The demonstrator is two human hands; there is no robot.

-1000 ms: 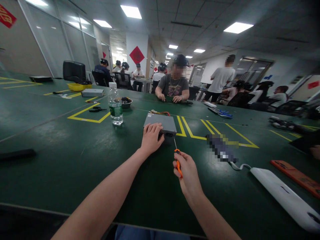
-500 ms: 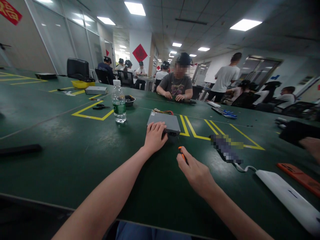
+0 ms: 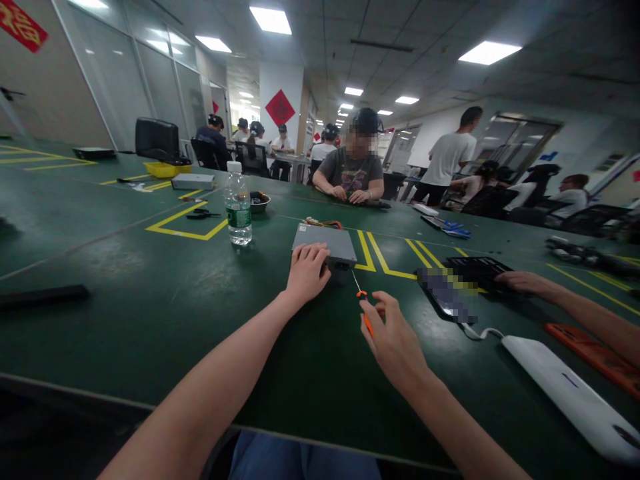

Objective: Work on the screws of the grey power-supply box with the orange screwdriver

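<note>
A grey computer power supply unit lies on the green table, its bundle of coloured wires at the far side. My left hand grips its near left part, fingers over the top and thumb at the front face. In my right hand is an orange and black screwdriver, held between thumb and fingers. Its thin shaft points up and forward to the unit's near right corner. I cannot tell whether the tip sits in a screw.
A water bottle and a small bowl stand to the left. At right lie a phone, a white power bank and an orange phone case. Another person's hand touches a black part. Someone sits opposite.
My right hand's fingers have loosened and shifted around the screwdriver handle. At right, the other person's hand and black part have moved left, beside the phone. My left hand stays on the power supply unit.
</note>
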